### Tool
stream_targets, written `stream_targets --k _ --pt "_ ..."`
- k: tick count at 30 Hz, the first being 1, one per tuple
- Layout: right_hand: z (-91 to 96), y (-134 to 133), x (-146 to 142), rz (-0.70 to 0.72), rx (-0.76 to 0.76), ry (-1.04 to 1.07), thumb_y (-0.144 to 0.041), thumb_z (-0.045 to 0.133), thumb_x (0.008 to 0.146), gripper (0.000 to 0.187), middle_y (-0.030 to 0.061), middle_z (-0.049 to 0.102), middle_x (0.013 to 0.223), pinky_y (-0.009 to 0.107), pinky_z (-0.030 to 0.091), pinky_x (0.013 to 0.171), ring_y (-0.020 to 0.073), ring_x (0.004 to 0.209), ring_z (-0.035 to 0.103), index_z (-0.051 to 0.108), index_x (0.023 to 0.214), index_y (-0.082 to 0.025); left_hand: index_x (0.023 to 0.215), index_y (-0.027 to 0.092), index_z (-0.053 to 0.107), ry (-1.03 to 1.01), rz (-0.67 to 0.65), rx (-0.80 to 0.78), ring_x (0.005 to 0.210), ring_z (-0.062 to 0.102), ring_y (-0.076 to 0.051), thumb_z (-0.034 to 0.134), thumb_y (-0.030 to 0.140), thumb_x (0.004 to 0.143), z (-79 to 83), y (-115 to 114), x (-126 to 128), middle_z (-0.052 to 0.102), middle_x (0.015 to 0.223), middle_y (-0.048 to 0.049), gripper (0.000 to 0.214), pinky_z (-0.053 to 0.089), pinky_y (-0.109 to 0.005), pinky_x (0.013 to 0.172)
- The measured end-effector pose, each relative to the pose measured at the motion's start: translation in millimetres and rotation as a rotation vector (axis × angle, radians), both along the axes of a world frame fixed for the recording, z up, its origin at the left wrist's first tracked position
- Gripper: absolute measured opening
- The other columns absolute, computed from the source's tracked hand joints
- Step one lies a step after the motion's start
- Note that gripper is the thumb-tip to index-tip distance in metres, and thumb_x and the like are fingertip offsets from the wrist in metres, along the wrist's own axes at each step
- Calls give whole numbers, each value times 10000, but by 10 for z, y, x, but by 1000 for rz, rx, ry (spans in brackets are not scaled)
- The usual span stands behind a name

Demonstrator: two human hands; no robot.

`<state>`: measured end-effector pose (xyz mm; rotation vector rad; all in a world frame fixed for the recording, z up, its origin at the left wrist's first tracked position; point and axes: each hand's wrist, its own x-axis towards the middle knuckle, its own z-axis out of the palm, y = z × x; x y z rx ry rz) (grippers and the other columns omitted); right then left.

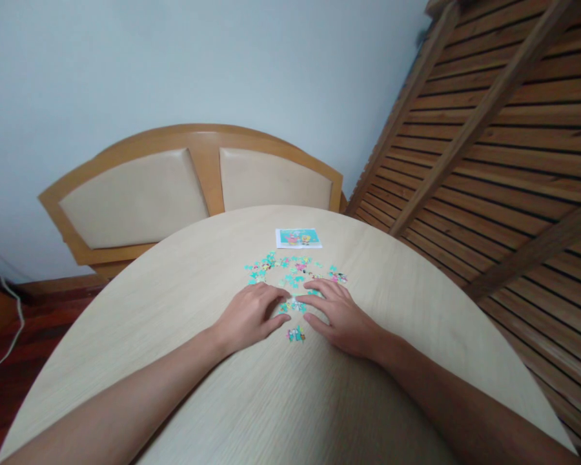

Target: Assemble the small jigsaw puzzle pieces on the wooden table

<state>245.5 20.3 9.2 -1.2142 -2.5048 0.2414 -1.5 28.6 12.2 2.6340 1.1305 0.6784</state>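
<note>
1. Mid-frame, left hand and right hand are curving, fingers parted, gripping nothing visible.
2. Just below, a small puzzle cluster is sitting, seemingly joined.
3. Above, many pieces are lying loose.

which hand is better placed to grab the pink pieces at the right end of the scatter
Probably the right hand: it is open, just on the near side of those pink pieces. The left hand is farther off, on the other side of the small pieces between the hands.
</note>
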Motion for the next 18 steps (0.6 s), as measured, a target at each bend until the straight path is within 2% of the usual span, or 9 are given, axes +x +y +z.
stream_targets --k 6,12,15,18 --pt "-26 -1 -1 -44 13 1 -377 552 967 393 125 554 1413 552 316 1135 311 1347 442 643 1334 -270 1143 236 641 -54 -75 -65 978 658 -223 600 240 920 9 19 -50 721 1021 -47 227 520 -388 906" --pt "-31 9 10 -18 16 2 -381 538 979 387 115 537 1434 546 314 1135 302 1355 429 633 1337 -267 1147 245 649 -135 -170 -132 1030 668 -186 547 167 925 -27 48 -60 729 1102 -29 256 505 -356 961" --pt "-18 6 8 -3 22 11 -362 542 978 362 114 550 1411 535 318 1133 297 1346 436 649 1307 -254 1131 236 645 -175 -150 -145 1028 673 -178 533 149 914 -23 46 -62 729 1118 -25 260 515 -341 946" --pt "-9 1 2 22 38 40 -348 554 971 314 110 580 1358 523 331 1123 289 1312 464 681 1241 -250 1128 236 636 -135 -79 -102 973 674 -203 612 242 904 -11 40 -65 729 1053 -33 225 529 -362 896"
